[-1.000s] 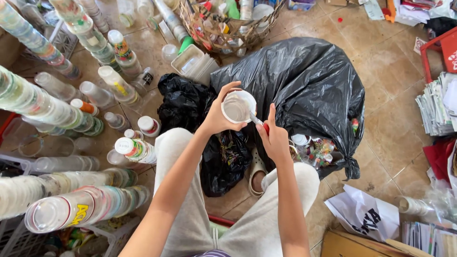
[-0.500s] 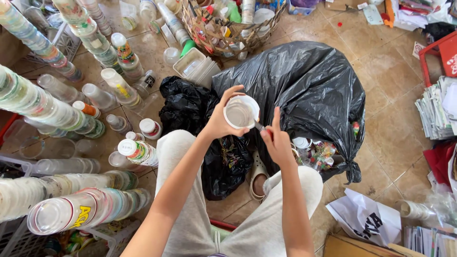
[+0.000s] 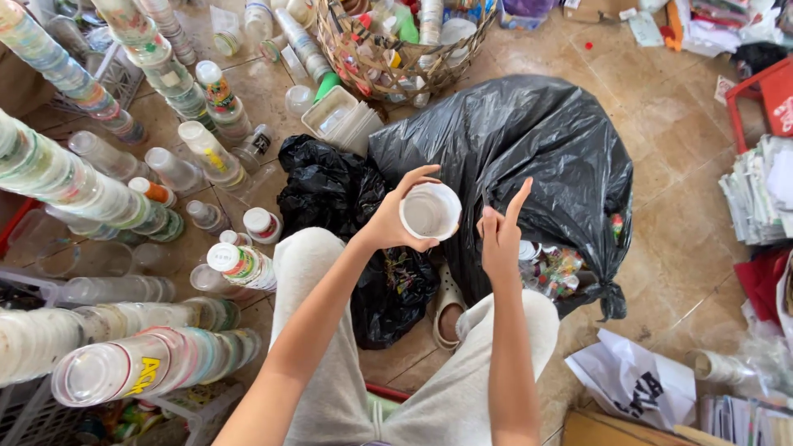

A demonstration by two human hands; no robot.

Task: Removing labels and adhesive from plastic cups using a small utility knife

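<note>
Head view: the left hand (image 3: 387, 225) is closed round a clear plastic cup (image 3: 429, 212), thumb on the near side and fingers curled over the far rim, holding it mouth-up above the lap, in front of the big black bin bag (image 3: 529, 149). The cup looks empty. The right hand (image 3: 500, 239) stands just beside it, not touching, empty, with its fingers spread and pointing upward. Under both hands are the person's knees in grey trousers (image 3: 330, 330), and a smaller black bag (image 3: 326, 186) lies crumpled between the knees and the big one.

Judging by this, the cup is being held up for a look, with the free hand between grips. Long nested stacks of cups (image 3: 157, 367) lie on the floor (image 3: 669, 165) to the person's left, well apart from the cup, and a wicker basket (image 3: 388, 70) of mixed plastics stands beyond the bags. Any further handling calls for the left hand's hold to stay firm on the thin wall without crushing it, while the right hand would have to close again on the rim
</note>
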